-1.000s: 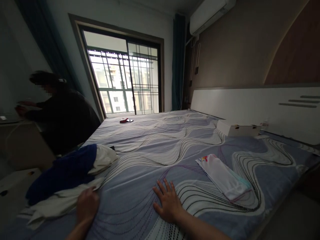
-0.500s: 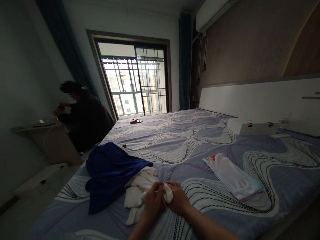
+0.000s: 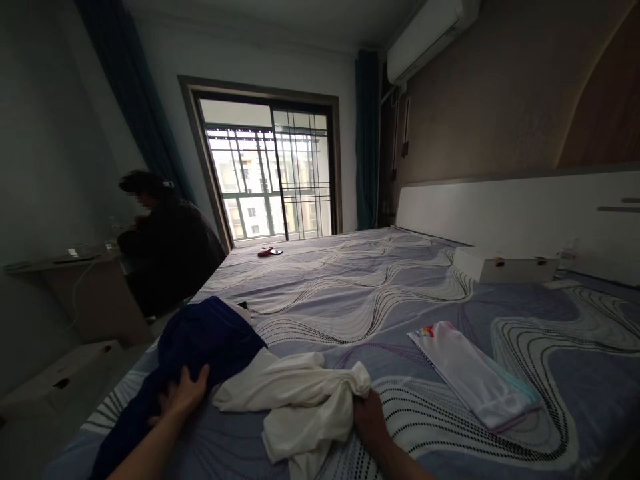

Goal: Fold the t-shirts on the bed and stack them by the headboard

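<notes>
On the near part of the patterned bedsheet (image 3: 380, 297) | left hand (image 3: 181, 395) spread on navy-blue cloth (image 3: 213, 331) | right hand (image 3: 371, 420) gripping the bunched end of crumpled cream cloth (image 3: 295, 387), which lies between both hands | risk: a hard rightward tug could sweep it against the folded white garment (image 3: 467, 373), disturbing its folds

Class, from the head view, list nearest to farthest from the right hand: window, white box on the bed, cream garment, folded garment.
1. Cream garment, in the right hand
2. Folded garment, farther right
3. White box, near the headboard
4. Window, beyond the bed
</notes>
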Tool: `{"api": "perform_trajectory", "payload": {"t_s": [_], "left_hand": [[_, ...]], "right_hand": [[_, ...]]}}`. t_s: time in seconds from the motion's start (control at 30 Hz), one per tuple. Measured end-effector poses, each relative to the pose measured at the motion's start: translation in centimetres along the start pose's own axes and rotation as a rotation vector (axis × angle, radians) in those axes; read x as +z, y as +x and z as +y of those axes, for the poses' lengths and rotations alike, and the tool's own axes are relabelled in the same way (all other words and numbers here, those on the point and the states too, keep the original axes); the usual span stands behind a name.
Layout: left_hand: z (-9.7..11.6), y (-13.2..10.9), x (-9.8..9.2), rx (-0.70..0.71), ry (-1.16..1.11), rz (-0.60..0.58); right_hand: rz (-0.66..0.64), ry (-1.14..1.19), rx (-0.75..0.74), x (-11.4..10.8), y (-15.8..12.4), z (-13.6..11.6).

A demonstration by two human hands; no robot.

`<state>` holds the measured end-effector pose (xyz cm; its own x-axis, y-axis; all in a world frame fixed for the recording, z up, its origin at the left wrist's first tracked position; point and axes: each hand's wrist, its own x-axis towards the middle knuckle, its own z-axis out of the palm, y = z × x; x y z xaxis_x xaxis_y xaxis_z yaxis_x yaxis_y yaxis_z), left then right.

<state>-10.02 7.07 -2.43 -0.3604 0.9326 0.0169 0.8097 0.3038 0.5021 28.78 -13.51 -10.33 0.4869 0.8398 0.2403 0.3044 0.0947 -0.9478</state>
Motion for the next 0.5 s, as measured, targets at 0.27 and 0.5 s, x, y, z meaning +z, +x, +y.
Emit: {"api": "perform_trajectory", "payload": {"t_s": [0.27, 0.5], "left_hand": [[2.4, -13.1, 5.4, 0.666, 0.058, -0.002], [5.0, -24.5, 8.6, 0.570, -0.237, 0.093]], "right_hand": [[0.309, 0.216, 0.182, -2.2, 2.0, 0.6], [0.121, 0.088, 0.065, -2.1, -0.3, -0.6]]}}
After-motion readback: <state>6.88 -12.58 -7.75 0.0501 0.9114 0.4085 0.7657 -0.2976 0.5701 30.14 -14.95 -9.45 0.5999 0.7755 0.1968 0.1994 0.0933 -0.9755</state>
